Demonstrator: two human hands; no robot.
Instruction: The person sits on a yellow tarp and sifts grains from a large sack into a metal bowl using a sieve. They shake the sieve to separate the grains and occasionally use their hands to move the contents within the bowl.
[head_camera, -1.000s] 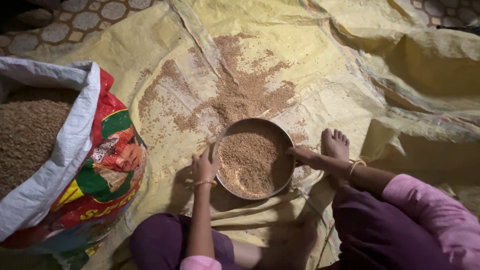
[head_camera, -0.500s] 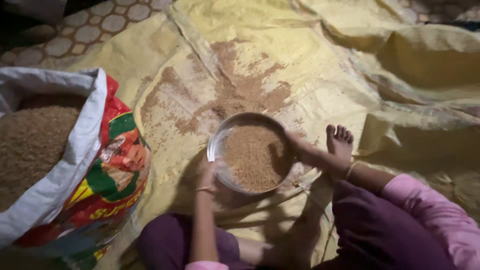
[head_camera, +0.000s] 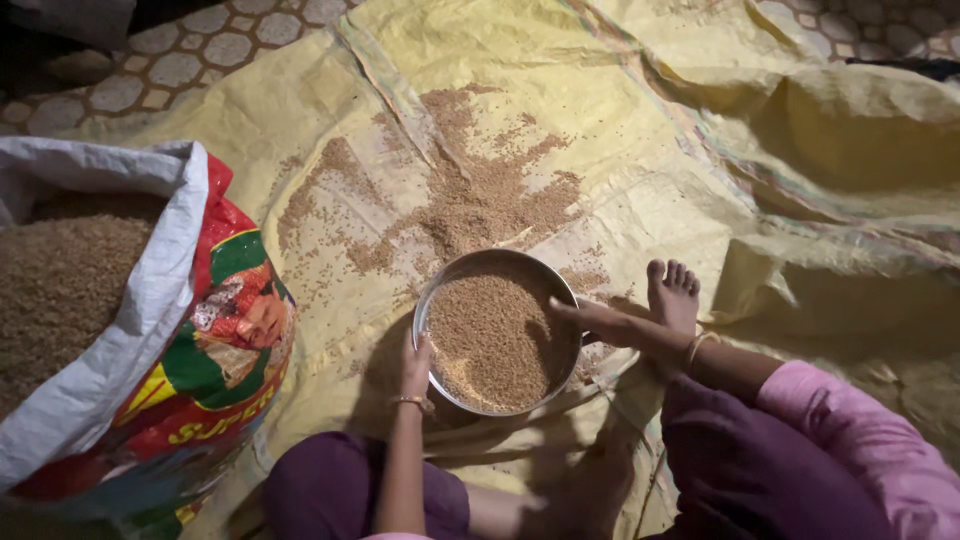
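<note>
A round metal pan (head_camera: 432, 296) holding brown grain (head_camera: 490, 340) is tilted over a yellow woven sheet (head_camera: 640, 130). My left hand (head_camera: 415, 365) grips the pan's left rim. On the opposite rim my right hand (head_camera: 595, 320) holds on, its fingers reaching over the edge toward the grain. Each wrist wears a thin gold bangle. Beside my right wrist rests my bare right foot (head_camera: 672, 292).
A patch of loose grain (head_camera: 470, 190) is spread on the sheet beyond the pan. A large open sack (head_camera: 150, 330), white inside and printed red and green outside, stands at left, filled with grain. Patterned floor tiles (head_camera: 150, 50) show at the top left.
The pan has swung between both hands, shifting up and then back down and left. The grain inside has moved across the pan. Both hands kept their hold on the rim.
</note>
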